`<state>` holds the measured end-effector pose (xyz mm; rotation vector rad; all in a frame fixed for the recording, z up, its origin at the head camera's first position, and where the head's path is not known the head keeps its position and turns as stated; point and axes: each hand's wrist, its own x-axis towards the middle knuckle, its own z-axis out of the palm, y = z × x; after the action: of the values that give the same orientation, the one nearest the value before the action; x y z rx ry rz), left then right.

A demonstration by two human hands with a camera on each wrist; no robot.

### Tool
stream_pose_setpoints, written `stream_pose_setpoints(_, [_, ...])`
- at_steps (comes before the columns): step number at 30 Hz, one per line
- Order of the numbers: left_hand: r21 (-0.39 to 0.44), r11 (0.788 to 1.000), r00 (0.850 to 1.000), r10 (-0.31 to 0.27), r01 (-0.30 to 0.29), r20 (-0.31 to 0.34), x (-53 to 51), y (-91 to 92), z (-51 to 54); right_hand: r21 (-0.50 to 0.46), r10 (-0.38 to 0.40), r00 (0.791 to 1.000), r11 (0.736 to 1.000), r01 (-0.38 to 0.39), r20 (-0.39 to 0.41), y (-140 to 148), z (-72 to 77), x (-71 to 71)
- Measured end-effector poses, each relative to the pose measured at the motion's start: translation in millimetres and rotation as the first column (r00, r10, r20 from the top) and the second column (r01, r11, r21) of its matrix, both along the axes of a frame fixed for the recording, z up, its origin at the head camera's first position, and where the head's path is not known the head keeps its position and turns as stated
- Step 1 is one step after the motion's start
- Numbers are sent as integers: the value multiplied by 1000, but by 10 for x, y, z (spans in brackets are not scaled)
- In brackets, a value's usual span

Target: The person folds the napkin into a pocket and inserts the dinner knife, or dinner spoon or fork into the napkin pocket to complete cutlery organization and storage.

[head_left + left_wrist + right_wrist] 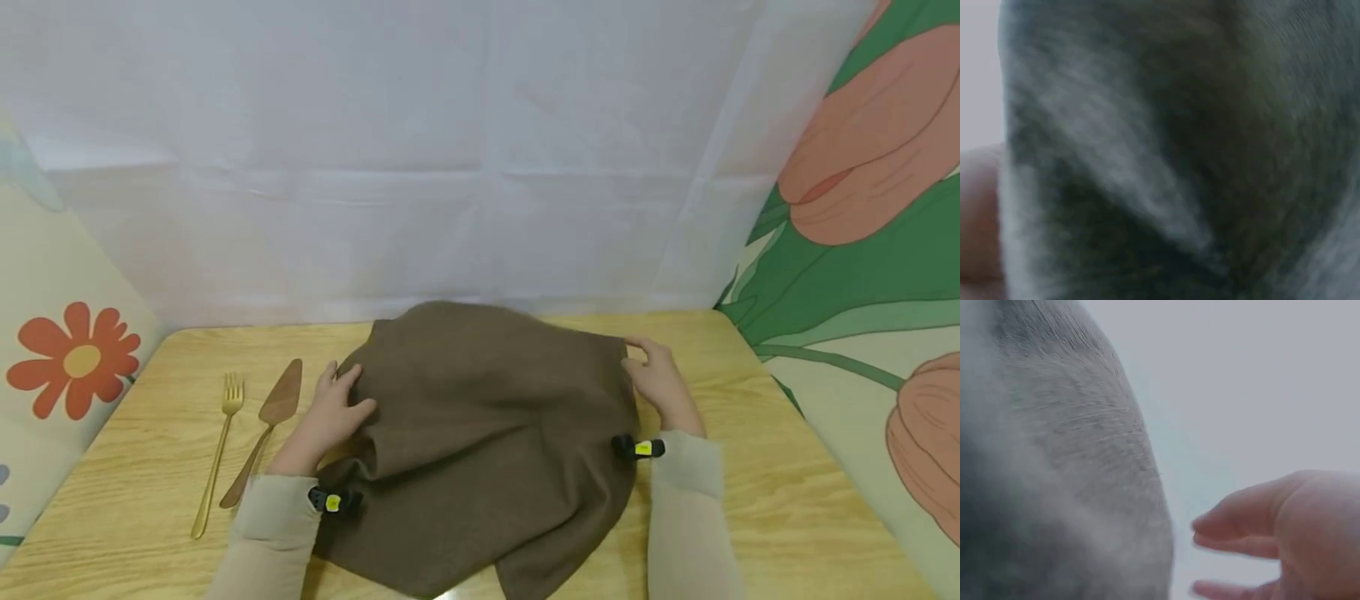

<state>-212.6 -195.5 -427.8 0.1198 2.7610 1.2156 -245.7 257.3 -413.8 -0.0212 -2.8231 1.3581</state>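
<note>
A brown cloth (480,433) lies rumpled across the middle of the table, bulging upward at its far side. What lies under it is mostly hidden; a small bright white patch shows at its near edge. My left hand (333,421) is at the cloth's left edge, thumb and fingers spread apart. Cloth (1179,125) fills most of the left wrist view, blurred. By the far right corner is my right hand (663,383), its index finger and thumb close to the fabric. In the right wrist view its fingers (1241,512) appear beside the cloth with a gap between.
Left of the cloth lie a gold fork (217,462) and a cake server (279,400) with a brownish blade, side by side on the wooden table (780,500). A white sheet (420,150) hangs behind the table. Flower-patterned panels flank both sides.
</note>
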Motion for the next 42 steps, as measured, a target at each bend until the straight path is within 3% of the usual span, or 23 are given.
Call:
stream_pose_setpoints(2, [-24, 1000, 1000, 5, -4, 16, 1, 3, -29, -7, 12, 995, 1000, -12, 101, -25, -8, 20])
stream_pose_setpoints(6, [-50, 998, 996, 32, -36, -82, 31, 23, -41, -1, 98, 982, 995, -99, 163, -100, 8, 40])
stream_pose_setpoints(9, [-72, 995, 986, 50, -62, -161, 60, 54, -5, 33, 205, 952, 975, -218, 229, -174, 42, 60])
stream_pose_setpoints(11, [-60, 997, 981, 33, -45, -191, 73, 76, 29, 61, 263, 927, 955, -289, 268, -234, 64, 76])
stream_pose_setpoints(13, [-39, 999, 979, -22, 15, -203, 89, 92, 63, 107, 298, 909, 934, -341, 291, -304, 81, 89])
stream_pose_setpoints(15, [-19, 991, 972, -135, 134, -194, 104, 103, 84, 157, 305, 905, 919, -361, 297, -390, 85, 89])
stream_pose_setpoints(18, [-26, 948, 943, -317, 316, -100, 136, 133, 95, 247, 305, 907, 892, -379, 292, -510, 67, 81])
stream_pose_setpoints(21, [-74, 910, 913, -409, 407, -12, 158, 171, 80, 328, 287, 916, 868, -372, 279, -599, 13, 58])
stream_pose_setpoints(24, [-122, 899, 907, -421, 421, 29, 165, 193, 56, 367, 257, 922, 860, -355, 289, -640, -57, 31])
stream_pose_setpoints(28, [-129, 901, 910, -411, 415, 55, 175, 190, 31, 363, 244, 917, 862, -355, 316, -655, -115, -56])
stream_pose_setpoints(36, [-139, 908, 919, -388, 395, 74, 205, 158, 37, 375, 331, 864, 798, -471, 380, -547, -93, -331])
stream_pose_setpoints(40, [-141, 908, 919, -392, 395, 48, 197, 153, 21, 353, 410, 850, 782, -514, 331, -451, -106, -404])
stream_pose_setpoints(42, [-146, 912, 922, -386, 383, 7, 195, 147, 9, 301, 453, 851, 799, -520, 267, -379, -124, -408])
